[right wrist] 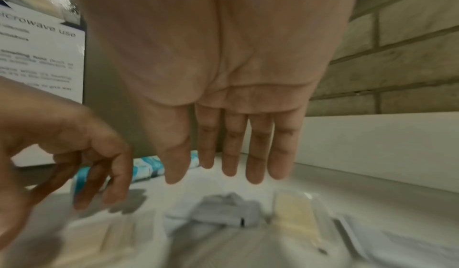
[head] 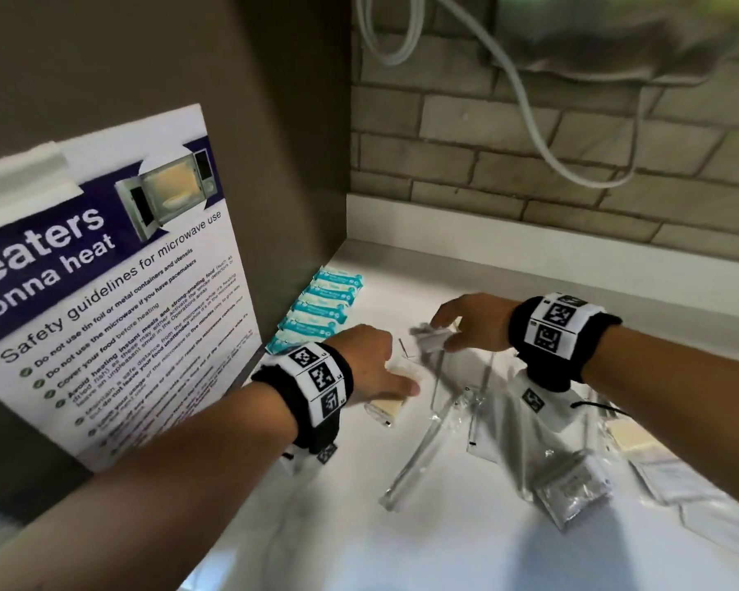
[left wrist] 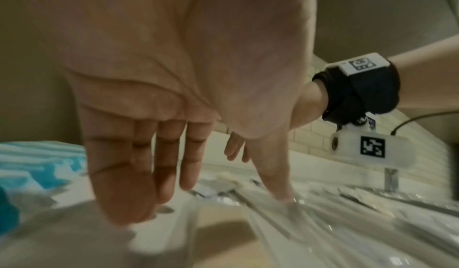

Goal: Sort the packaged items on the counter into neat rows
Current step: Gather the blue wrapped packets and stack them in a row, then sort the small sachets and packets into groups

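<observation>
A row of teal packets [head: 321, 308] lies along the left wall, also seen in the left wrist view [left wrist: 32, 166] and the right wrist view [right wrist: 149, 168]. My left hand [head: 397, 373] [left wrist: 198, 193] hovers with straight fingers just over a clear packet with a beige insert [head: 387, 406] [left wrist: 223, 233]. My right hand [head: 446, 332] [right wrist: 218, 174] hangs flat-fingered above a small grey packet [head: 431, 338] [right wrist: 223, 211] and another beige packet [right wrist: 295, 213]. Neither hand holds anything.
Loose clear plastic packets [head: 508, 441] are scattered over the white counter [head: 402, 548] to the right, with a grey one [head: 572, 492] and a beige one [head: 632, 441]. A microwave safety poster [head: 116, 300] covers the left wall. A brick wall [head: 530, 155] and a white cable [head: 525, 100] stand behind.
</observation>
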